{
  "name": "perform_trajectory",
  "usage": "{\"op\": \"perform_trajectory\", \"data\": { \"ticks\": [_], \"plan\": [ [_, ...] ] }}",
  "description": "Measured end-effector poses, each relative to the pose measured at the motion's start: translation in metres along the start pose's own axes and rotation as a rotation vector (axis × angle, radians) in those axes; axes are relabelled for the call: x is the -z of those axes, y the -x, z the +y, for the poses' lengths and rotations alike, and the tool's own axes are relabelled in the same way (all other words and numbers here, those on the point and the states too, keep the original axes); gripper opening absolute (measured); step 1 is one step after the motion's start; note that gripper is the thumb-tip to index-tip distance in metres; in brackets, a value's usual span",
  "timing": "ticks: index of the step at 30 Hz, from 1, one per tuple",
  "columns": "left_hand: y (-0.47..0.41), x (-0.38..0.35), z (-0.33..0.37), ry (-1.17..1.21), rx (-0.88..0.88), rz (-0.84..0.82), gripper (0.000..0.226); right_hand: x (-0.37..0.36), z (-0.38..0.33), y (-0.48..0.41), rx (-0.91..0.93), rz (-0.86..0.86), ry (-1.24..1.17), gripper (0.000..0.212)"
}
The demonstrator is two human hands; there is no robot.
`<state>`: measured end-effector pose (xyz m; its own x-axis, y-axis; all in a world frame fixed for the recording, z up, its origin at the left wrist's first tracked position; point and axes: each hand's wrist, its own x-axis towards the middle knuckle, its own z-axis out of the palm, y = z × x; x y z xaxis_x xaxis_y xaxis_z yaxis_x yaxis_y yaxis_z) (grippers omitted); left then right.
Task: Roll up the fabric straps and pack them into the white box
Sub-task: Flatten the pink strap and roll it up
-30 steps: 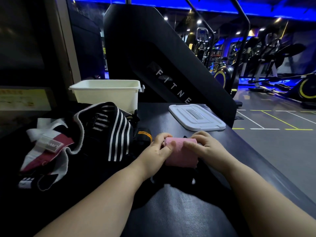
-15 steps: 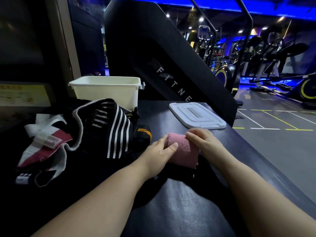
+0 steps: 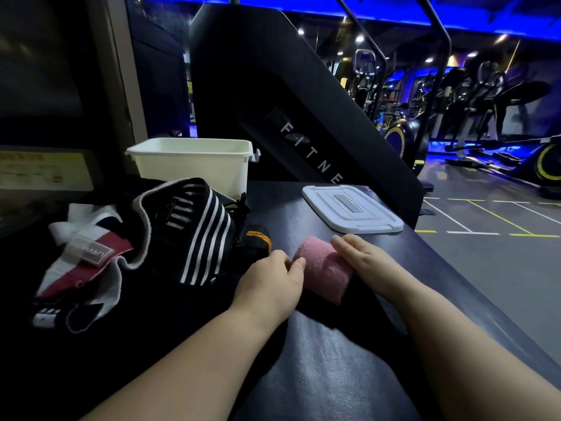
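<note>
A rolled pink fabric strap (image 3: 323, 270) lies on the dark padded bench between my hands. My left hand (image 3: 274, 279) touches the roll's left end with thumb and fingertips. My right hand (image 3: 364, 258) lies flat along its right side, fingers straight. A heap of unrolled straps sits to the left: a black one with white stripes (image 3: 203, 235), a white and red one (image 3: 88, 259), and a black one with orange trim (image 3: 255, 241). The open white box (image 3: 194, 165) stands behind the heap. Its inside is hidden.
The box's white lid (image 3: 352, 209) lies flat on the bench, right of the box. A tall black machine panel (image 3: 273, 95) rises behind. The bench's right edge drops to the gym floor (image 3: 485, 253).
The roll has turned and tilted. My right hand went from gripping over its top to lying flat along its side. My left hand slid back to the roll's left end.
</note>
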<state>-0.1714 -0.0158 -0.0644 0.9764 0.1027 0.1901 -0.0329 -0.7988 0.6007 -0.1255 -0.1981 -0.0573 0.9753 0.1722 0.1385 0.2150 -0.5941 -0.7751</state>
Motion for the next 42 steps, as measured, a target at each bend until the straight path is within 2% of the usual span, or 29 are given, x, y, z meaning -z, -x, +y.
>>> {"op": "perform_trajectory", "data": {
  "ticks": [5,10,13,16,20,24,28,33,36,39,42],
  "plan": [
    [0.001,0.002,0.0,0.16,0.015,0.01,0.033,0.001,-0.002,0.001,-0.04,-0.06,-0.026,0.032],
    [0.001,-0.002,-0.001,0.327,0.047,-0.035,0.047,0.003,-0.004,0.006,-0.033,-0.073,-0.161,0.026],
    [0.0,-0.003,0.0,0.438,0.031,-0.002,0.058,0.004,-0.004,0.012,-0.03,-0.067,-0.314,0.021],
    [-0.001,0.0,0.001,0.521,-0.006,0.019,0.069,0.006,-0.004,0.017,0.038,-0.071,-0.37,0.037],
    [-0.003,0.002,-0.003,0.637,-0.053,-0.041,0.075,0.003,-0.003,0.02,0.065,-0.123,-0.502,0.054],
    [-0.004,0.004,-0.01,0.609,-0.135,-0.083,0.067,-0.002,0.001,0.02,0.111,-0.18,-0.473,0.049],
    [-0.003,0.007,-0.013,0.709,-0.154,-0.21,0.064,0.0,0.003,0.021,0.141,-0.215,-0.48,0.046],
    [-0.003,0.006,-0.017,0.664,-0.175,-0.25,0.07,0.0,0.002,0.023,0.175,-0.19,-0.435,0.051],
    [-0.001,0.007,-0.015,0.592,-0.203,-0.239,0.083,0.001,0.0,0.024,0.209,-0.187,-0.375,0.05],
    [0.0,0.008,-0.014,0.593,-0.206,-0.241,0.087,0.002,0.001,0.024,0.207,-0.2,-0.323,0.053],
    [-0.002,0.008,-0.016,0.584,-0.203,-0.244,0.09,0.006,-0.001,0.025,0.186,-0.272,-0.456,0.034]
  ]
}}
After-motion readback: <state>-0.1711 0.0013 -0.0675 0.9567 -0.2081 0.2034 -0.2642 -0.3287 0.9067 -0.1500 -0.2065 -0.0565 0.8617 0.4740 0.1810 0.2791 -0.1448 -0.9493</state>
